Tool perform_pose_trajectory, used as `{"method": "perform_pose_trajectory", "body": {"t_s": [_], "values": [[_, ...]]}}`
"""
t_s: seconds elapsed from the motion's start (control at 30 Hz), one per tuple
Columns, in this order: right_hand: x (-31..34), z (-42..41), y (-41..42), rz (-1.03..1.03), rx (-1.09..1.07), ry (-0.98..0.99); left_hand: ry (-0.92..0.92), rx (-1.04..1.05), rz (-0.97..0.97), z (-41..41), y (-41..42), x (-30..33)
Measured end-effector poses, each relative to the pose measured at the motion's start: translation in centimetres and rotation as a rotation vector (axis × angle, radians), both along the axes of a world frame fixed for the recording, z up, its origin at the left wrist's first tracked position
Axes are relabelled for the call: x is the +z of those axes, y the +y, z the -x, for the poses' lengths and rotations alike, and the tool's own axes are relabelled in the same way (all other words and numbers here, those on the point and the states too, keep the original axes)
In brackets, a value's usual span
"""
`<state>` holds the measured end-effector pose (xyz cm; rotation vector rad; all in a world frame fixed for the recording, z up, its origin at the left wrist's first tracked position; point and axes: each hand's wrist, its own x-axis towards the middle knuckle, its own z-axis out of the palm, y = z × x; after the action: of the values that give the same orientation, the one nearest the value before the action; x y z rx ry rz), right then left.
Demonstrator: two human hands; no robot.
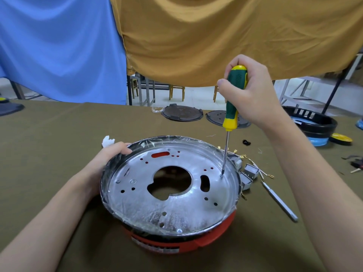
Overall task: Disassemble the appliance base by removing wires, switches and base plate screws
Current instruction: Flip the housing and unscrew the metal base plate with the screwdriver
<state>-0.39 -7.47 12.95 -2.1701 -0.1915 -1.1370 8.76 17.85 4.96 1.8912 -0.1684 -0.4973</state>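
Observation:
A round red appliance base (pixel 206 240) stands on the table in front of me, with a shiny metal base plate (pixel 176 209) inside it. The plate has a large central hole and several small holes. My left hand (pixel 110 158) grips the base's left rim. My right hand (pixel 249 93) holds a green and yellow screwdriver (pixel 233 107) upright. Its tip sits on a screw (pixel 221 176) at the plate's right side. Another screw (pixel 179 230) shows at the plate's front edge, and a third (pixel 117 181) at its left.
Loose grey switches (pixel 250 172) and wires with brass terminals lie right of the base, beside a thin metal tool (pixel 279 201). Two dark round plates (pixel 181 112) lie at the table's far edge. A black basket (pixel 312 122) stands at the right. White tissue (pixel 107 141) lies behind my left hand.

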Motion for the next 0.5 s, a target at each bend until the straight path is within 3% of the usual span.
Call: {"method": "perform_pose_trajectory", "body": {"t_s": [0.23, 0.5], "values": [[0.1, 0.0, 0.0, -0.001, -0.004, -0.008, -0.027, -0.016, -0.063, 0.1, -0.3, 0.7], [0.1, 0.1, -0.2, 0.014, 0.004, -0.005, 0.002, -0.051, 0.063, -0.3, 0.5, -0.6]]}}
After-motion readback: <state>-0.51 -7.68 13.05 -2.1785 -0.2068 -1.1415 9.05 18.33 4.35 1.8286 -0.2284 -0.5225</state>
